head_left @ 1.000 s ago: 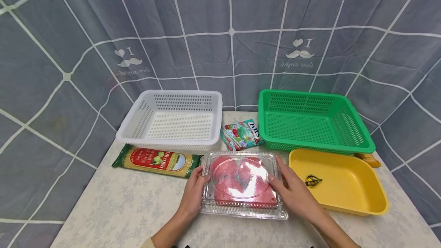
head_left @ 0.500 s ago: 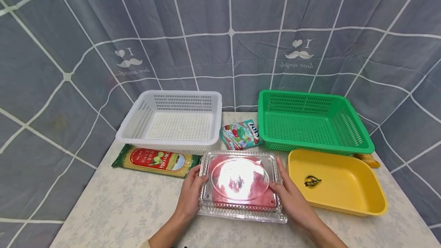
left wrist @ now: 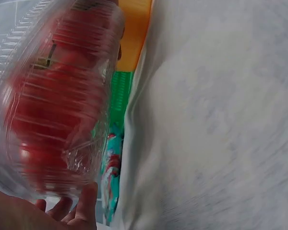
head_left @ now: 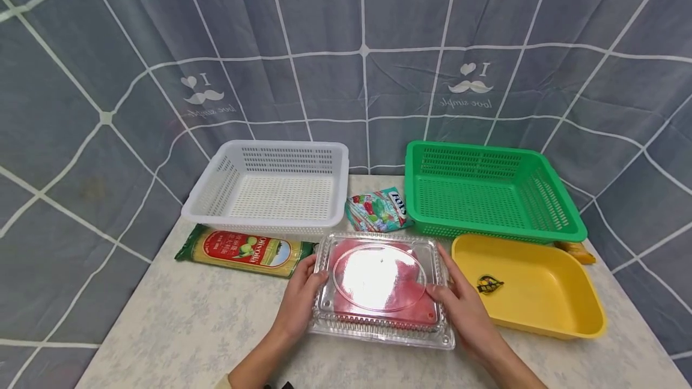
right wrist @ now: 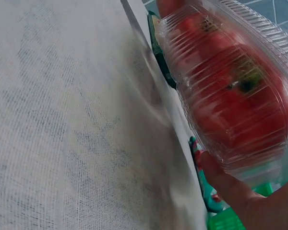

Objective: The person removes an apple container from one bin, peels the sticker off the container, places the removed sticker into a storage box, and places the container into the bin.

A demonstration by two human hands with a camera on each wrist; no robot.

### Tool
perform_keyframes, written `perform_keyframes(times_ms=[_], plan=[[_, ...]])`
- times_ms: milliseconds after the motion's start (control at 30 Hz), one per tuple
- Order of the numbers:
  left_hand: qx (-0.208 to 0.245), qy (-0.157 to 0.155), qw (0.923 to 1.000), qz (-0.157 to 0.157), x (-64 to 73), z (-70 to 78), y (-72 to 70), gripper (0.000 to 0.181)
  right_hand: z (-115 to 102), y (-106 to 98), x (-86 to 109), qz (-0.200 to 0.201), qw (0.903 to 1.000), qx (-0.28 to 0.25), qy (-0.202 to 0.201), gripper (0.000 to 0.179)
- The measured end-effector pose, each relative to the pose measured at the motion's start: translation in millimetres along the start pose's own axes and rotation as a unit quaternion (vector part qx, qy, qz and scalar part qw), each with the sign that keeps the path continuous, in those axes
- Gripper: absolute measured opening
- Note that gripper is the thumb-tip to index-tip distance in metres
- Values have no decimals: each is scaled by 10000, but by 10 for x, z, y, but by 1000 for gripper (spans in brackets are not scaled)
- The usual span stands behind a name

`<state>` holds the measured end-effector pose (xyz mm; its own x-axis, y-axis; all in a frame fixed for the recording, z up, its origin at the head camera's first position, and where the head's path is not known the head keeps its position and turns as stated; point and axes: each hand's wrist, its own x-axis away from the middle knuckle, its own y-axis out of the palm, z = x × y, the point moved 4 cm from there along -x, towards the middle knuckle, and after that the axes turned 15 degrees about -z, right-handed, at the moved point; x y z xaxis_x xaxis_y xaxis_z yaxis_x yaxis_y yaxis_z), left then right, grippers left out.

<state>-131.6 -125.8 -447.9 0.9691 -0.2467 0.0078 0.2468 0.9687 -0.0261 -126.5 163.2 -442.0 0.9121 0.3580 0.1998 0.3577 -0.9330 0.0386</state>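
Observation:
A clear plastic clamshell box (head_left: 346, 326) is held between both hands over the near middle of the table. Red tomatoes (left wrist: 53, 112) with green stems show through its ribbed wall. My left hand (head_left: 299, 302) grips the box's left side, thumb at the lid edge and fingers (left wrist: 88, 201) beneath. On the opposite side my right hand (head_left: 466, 305) grips it, thumb over the lid and fingers along the wall. Both wrist views show the box raised off the tabletop. Bright glare hides part of the contents from above.
Behind stand a white basket (head_left: 286, 221) and a green basket (head_left: 486, 230), with a FOX'S candy bag (head_left: 377, 211) between. Olivoila pasta (head_left: 245, 251) lies left. A yellow tub (head_left: 540, 293) stands right, near a partly hidden yellow packet (head_left: 577, 252).
The box has risen slightly toward the head camera and tilted, and the glare on its lid has spread. Both hands have kept hold of it throughout.

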Motion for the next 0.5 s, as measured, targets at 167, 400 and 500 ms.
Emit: perform_keyframes(times_ms=[167,400,500], plan=[[-375,-74,9991,-173,-31,40,-17,46,-28,-16,-3,53,9998,-169,-25,70],[-1988,201,9798,65,-48,157,-143,39,-79,-37,24,107,9976,-678,-134,65],[-2724,513,9593,543,-60,226,-245,34,-103,-54,46,112,9967,-784,-157,63]])
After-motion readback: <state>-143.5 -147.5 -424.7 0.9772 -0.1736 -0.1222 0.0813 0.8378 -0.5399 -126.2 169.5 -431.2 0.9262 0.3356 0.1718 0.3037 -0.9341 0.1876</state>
